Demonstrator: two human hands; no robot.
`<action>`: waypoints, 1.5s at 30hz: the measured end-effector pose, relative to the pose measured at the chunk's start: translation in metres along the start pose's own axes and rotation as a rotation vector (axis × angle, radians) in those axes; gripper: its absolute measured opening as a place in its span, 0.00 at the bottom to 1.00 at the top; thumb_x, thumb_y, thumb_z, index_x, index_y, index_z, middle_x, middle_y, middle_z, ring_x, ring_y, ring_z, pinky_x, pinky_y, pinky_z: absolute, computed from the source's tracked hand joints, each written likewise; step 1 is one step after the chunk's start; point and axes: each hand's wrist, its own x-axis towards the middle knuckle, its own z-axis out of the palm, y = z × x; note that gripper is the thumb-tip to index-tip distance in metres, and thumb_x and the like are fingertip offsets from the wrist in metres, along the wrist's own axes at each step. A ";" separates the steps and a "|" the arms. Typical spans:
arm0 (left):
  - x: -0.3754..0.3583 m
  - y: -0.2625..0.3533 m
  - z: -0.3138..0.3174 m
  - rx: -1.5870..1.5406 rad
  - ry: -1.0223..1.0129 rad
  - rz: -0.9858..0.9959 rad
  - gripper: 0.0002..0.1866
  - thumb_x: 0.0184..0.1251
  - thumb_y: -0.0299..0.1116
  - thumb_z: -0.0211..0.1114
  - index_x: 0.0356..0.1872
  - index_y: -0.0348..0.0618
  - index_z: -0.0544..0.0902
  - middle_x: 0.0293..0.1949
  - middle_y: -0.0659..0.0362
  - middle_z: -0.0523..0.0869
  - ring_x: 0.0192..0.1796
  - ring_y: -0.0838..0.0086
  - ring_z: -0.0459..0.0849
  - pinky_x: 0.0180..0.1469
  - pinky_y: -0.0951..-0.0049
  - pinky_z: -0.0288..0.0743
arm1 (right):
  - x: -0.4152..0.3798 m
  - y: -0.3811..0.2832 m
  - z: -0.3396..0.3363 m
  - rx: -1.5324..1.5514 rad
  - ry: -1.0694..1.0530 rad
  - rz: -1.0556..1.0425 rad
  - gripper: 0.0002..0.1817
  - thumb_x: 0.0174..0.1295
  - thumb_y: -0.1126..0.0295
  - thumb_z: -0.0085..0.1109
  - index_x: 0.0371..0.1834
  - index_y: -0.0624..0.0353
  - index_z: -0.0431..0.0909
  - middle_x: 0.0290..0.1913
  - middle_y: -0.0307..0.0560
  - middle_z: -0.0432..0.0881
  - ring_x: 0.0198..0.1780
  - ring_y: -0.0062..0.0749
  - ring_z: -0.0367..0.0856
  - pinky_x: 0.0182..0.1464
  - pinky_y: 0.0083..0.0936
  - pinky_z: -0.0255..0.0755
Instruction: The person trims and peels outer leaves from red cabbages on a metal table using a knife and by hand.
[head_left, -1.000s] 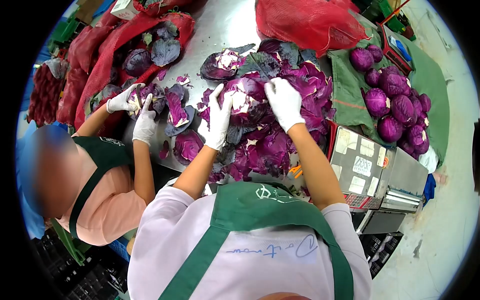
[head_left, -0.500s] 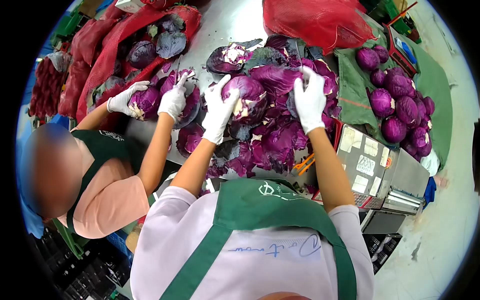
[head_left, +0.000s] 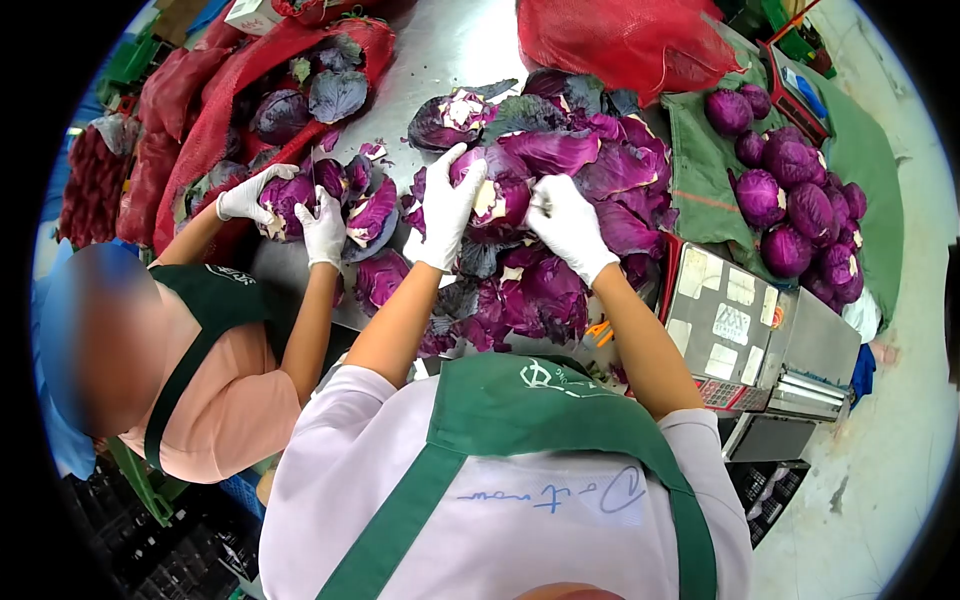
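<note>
A purple cabbage (head_left: 500, 195) with a pale cut stem area stands in front of me among loose purple leaves (head_left: 550, 290). My left hand (head_left: 448, 208), in a white glove, holds the cabbage at its left side, thumb and fingers spread around it. Just right of the cabbage is my right hand (head_left: 570, 222), also gloved, its fingers curled together; whatever they may grip is too small to make out. More peeled leaves (head_left: 630, 170) lie to the right of that hand.
A co-worker's gloved hands (head_left: 322, 228) handle another cabbage (head_left: 288, 205) at left. Red mesh sacks (head_left: 620, 45) lie at the back. Whole cabbages (head_left: 790, 165) rest on green cloth (head_left: 700, 165) at right, by a metal scale (head_left: 725, 315). An orange cutter (head_left: 600, 333) lies near my right forearm.
My right hand has moved left from the leaves to the cabbage's side, its fingers now curled. My left hand has shifted slightly right. The co-worker's near hand has moved down and left onto their cabbage.
</note>
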 end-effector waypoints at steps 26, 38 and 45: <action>-0.021 -0.018 -0.036 -0.316 -0.007 -0.155 0.22 0.74 0.36 0.64 0.66 0.43 0.75 0.62 0.58 0.79 0.63 0.73 0.75 0.67 0.70 0.67 | 0.013 0.024 -0.021 -0.047 0.098 0.294 0.12 0.63 0.72 0.53 0.47 0.49 0.82 0.40 0.55 0.87 0.43 0.55 0.85 0.49 0.45 0.77; -0.054 -0.034 0.016 -0.287 0.164 -0.215 0.37 0.77 0.52 0.56 0.76 0.37 0.60 0.74 0.45 0.65 0.75 0.60 0.63 0.76 0.64 0.54 | 0.036 -0.015 0.017 0.375 -0.079 0.191 0.22 0.70 0.69 0.51 0.67 0.57 0.72 0.60 0.53 0.83 0.62 0.40 0.81 0.64 0.32 0.72; -0.020 0.019 0.001 -0.316 0.058 -0.249 0.41 0.69 0.51 0.66 0.74 0.35 0.62 0.72 0.46 0.68 0.73 0.64 0.67 0.74 0.66 0.58 | 0.001 -0.041 -0.014 0.532 -0.179 0.551 0.24 0.75 0.62 0.48 0.71 0.57 0.70 0.30 0.44 0.81 0.21 0.23 0.78 0.26 0.25 0.75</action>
